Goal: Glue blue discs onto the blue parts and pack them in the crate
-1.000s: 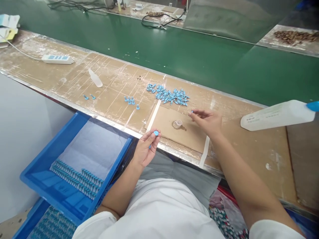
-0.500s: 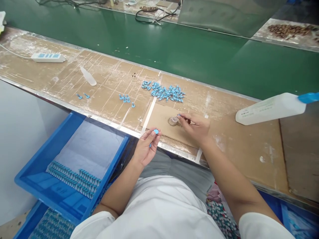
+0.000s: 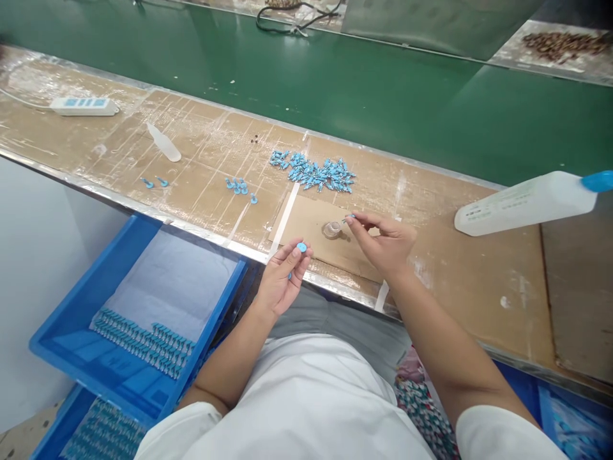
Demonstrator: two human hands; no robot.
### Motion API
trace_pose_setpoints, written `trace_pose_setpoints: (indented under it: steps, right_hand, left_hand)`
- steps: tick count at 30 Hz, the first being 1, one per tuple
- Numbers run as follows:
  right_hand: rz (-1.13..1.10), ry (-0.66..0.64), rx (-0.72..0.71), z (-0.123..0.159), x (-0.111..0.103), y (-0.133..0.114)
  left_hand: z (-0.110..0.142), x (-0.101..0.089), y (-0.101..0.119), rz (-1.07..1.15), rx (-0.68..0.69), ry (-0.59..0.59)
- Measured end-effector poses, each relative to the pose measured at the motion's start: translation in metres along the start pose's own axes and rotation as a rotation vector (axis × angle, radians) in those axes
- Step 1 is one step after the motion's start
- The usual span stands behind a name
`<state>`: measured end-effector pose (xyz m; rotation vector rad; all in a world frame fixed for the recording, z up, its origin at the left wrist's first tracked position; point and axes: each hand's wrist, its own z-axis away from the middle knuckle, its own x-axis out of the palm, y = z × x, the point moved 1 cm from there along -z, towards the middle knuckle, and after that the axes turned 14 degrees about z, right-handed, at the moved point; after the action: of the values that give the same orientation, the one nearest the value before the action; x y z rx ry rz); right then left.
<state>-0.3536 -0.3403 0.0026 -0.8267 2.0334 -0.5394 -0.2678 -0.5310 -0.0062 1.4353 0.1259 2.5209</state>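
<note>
My left hand (image 3: 283, 276) is closed on a small round blue disc (image 3: 301, 247), pinched between thumb and fingers above the table's front edge. A second bit of blue shows lower down in the same hand. Over the cardboard sheet (image 3: 306, 214), my right hand (image 3: 383, 243) pinches a small blue piece (image 3: 351, 217) with a thin tip pointing left. Just left of those fingertips stands a small clear cup (image 3: 331, 230) on the cardboard. Behind it lies a heap of small blue pieces (image 3: 320, 174). Several blue discs with stems (image 3: 238, 186) sit to the left.
A white bottle with a blue cap (image 3: 527, 203) leans in from the right. Farther left are a small squeeze bottle (image 3: 164, 143) and a power strip (image 3: 85, 106). A blue tray (image 3: 57, 345) with rows of blue pieces stands below the table edge. A green belt (image 3: 287, 70) runs behind.
My right hand has moved slightly right, away from the clear cup, with the blue piece still pinched. My left hand stays nearly in place. The whole view has shifted a little.
</note>
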Motion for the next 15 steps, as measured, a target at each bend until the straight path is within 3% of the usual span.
trace_pose_setpoints:
  steps: [3,6,10,15]
  right_hand:
    - [-0.199,0.008,0.221,0.005,-0.009,-0.026]
    - [-0.360,0.010,0.322,0.016,-0.017,-0.055]
    - [-0.430,-0.016,0.280,0.034,-0.018,-0.078]
    - [-0.398,-0.045,0.216,0.047,-0.012,-0.076]
  left_hand:
    - [0.000,0.006,-0.004,-0.001,-0.002,-0.022]
    - [0.003,0.016,-0.008,-0.018,-0.003,-0.046]
    - [0.008,0.025,-0.014,-0.033,-0.006,-0.092]
    - [0.012,0.023,-0.018,-0.048,0.009,-0.066]
